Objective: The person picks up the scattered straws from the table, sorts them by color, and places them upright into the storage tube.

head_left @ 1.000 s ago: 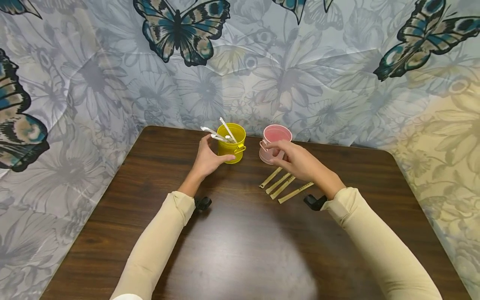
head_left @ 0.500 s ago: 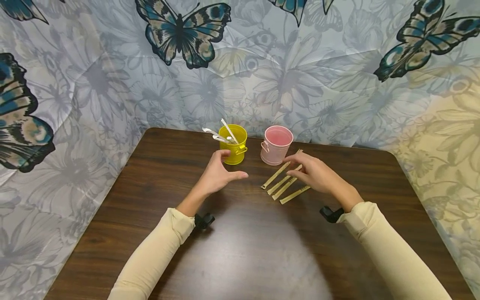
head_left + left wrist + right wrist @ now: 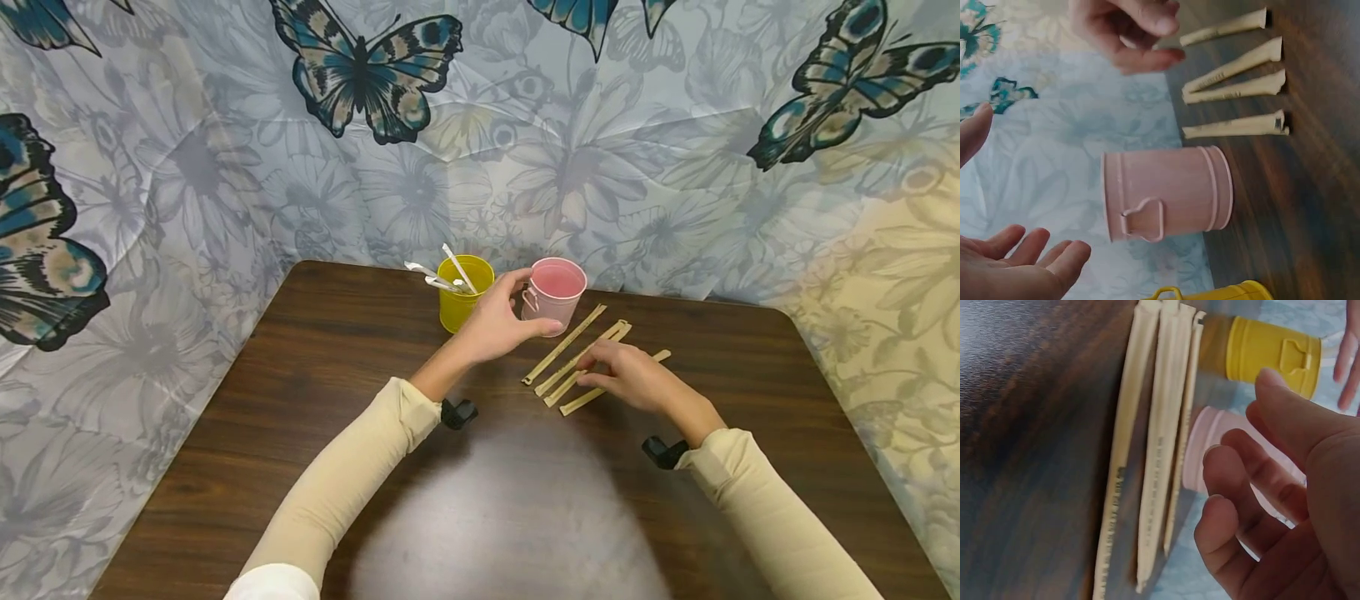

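My left hand (image 3: pixel 497 323) is beside the small pink bucket (image 3: pixel 553 287), thumb and fingers spread wide around its near left side. A gap shows between that hand and the bucket (image 3: pixel 1175 181) in the left wrist view. My right hand (image 3: pixel 636 375) hovers over several slim tan paper stick packets (image 3: pixel 564 346) lying roughly parallel on the table. Its fingers are loosely bent, and the right wrist view has nothing between the fingers (image 3: pixel 1225 469) and thumb. Printing runs along the packets (image 3: pixel 1163 450). The pink bucket stands upright; no contents show inside.
A small yellow bucket (image 3: pixel 453 312) stands left of the pink one, partly behind my left hand. Several white paper stick packets (image 3: pixel 459 268) lean out of it. The brown wooden table (image 3: pixel 315 333) backs onto a wall cloth (image 3: pixel 420 183) with butterflies.
My left hand has gone from beside the yellow bucket rightward to the pink one. My right hand has drawn back from the pink bucket, down and right over the tan packets.
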Demonstrator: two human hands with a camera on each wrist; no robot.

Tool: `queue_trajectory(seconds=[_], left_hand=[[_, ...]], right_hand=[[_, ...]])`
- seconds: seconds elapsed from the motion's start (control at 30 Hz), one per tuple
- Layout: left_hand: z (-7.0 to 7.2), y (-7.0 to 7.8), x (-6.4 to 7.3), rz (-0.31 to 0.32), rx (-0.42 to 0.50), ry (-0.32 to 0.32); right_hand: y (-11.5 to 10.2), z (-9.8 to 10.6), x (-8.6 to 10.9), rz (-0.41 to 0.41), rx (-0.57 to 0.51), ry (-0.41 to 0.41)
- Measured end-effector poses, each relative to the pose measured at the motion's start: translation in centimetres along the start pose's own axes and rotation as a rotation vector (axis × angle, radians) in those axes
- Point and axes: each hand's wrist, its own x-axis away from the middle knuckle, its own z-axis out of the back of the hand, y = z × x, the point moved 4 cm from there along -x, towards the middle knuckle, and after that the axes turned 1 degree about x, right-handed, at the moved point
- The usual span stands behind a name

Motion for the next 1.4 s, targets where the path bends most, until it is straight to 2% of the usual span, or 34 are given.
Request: queue_trajectory(seconds=[0.17, 0.33, 0.5, 0.7, 1.0, 1.27, 1.4], left_hand=[[-0.5, -0.4, -2.4, 0.014, -0.059, 0.011], [-0.9, -1.5, -4.1, 0.06, -0.033, 0.053], [-1.5, -2.9, -5.4, 0.071, -0.021, 0.089], [-2.3, -4.5, -6.4, 0.087, 0.007, 0.107], [-3.3, -5.5, -7.6, 0.126, 0.036, 0.088], [-4.1, -6.7, -8.2, 0.105, 0.154, 0.074], [-4.4, -7.1, -8.6, 0.075, 0.157, 0.098]], right_hand=[[0.6, -1.0, 0.6, 0.011, 0.018, 0.007], [1.4, -1.3, 0.7, 0.011, 0.036, 0.004], [2.2, -1.6, 0.6, 0.003, 0.033, -0.011], [3.0, -1.7, 1.0, -0.031, 0.016, -0.062], [3.6, -2.1, 0.9, -0.062, 0.004, -0.126], [3.7, -2.6, 0.8, -0.05, -0.003, -0.123], [3.5, -2.5, 0.9, -0.036, -0.01, -0.112]])
